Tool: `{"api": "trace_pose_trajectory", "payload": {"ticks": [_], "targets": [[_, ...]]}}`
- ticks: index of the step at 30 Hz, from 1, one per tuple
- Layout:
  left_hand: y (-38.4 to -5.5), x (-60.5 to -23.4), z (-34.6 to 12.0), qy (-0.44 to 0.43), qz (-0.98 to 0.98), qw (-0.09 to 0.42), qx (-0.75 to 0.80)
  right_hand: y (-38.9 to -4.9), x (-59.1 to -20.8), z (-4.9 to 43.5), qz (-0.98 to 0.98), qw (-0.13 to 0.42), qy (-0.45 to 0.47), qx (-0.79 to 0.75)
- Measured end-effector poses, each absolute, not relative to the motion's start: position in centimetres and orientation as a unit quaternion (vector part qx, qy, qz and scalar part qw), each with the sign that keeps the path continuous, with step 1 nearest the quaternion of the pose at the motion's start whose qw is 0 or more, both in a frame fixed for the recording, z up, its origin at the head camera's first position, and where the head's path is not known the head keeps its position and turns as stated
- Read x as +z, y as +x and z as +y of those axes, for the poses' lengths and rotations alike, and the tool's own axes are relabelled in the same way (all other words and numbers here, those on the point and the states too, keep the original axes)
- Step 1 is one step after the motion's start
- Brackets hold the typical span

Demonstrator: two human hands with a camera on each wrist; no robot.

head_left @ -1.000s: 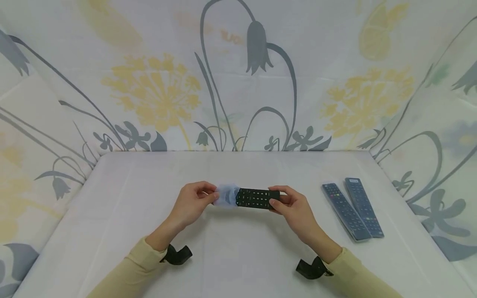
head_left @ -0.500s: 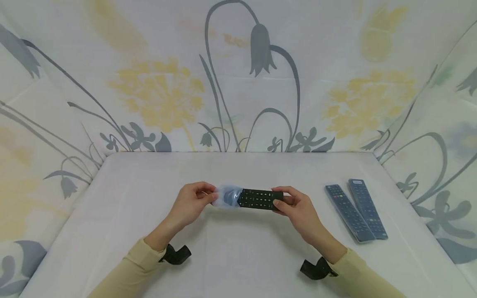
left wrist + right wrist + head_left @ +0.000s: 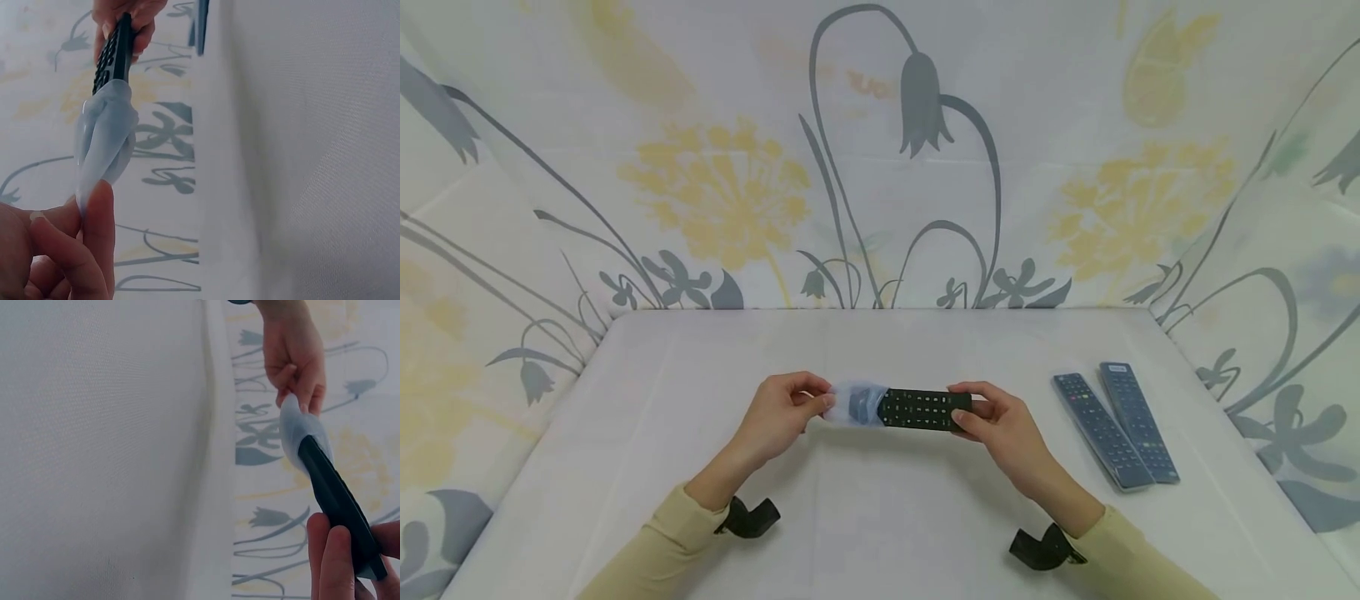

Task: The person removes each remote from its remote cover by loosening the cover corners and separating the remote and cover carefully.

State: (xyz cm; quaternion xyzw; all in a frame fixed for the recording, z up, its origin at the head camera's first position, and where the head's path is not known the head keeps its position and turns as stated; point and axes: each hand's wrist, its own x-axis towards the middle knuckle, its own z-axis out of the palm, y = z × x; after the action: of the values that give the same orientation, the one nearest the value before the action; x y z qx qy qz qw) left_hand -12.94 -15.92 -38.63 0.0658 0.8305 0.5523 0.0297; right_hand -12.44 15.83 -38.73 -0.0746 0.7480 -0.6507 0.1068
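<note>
A black remote control (image 3: 925, 409) with white-marked buttons is held level over the white table, its left part inside a translucent bluish plastic sleeve (image 3: 859, 404). My left hand (image 3: 778, 417) pinches the sleeve's outer end between thumb and fingers. At the other end, my right hand (image 3: 1007, 429) grips the bare remote, thumb on the button face and fingers behind. The left wrist view shows the sleeve (image 3: 107, 131) crumpled and drawn to a twist at the pinching fingertips. From the right wrist, the back of the remote (image 3: 337, 487) runs into the sleeve's mouth.
Two more remotes in clear covers lie at the right of the table: one (image 3: 1101, 429) overlaps the other (image 3: 1138, 421). A flower-printed cloth (image 3: 880, 167) stands up around the back and sides of the white tabletop (image 3: 880, 517). Black camera mounts (image 3: 751, 517) sit at both wrists.
My right hand and the remote have shifted slightly right, and more black remote shows beside my left hand's sleeve end. Both hands keep their hold; the view has shifted slightly.
</note>
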Motion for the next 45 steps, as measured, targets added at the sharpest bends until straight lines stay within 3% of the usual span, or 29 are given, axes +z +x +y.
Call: {"api": "trace_pose_trajectory", "payload": {"ticks": [45], "targets": [[-12.33, -38.69, -16.14, -0.002, 0.800, 0.036, 0.598, -12.22, -39.01, 16.84, 0.755, 0.119, -0.078, -0.641]]}}
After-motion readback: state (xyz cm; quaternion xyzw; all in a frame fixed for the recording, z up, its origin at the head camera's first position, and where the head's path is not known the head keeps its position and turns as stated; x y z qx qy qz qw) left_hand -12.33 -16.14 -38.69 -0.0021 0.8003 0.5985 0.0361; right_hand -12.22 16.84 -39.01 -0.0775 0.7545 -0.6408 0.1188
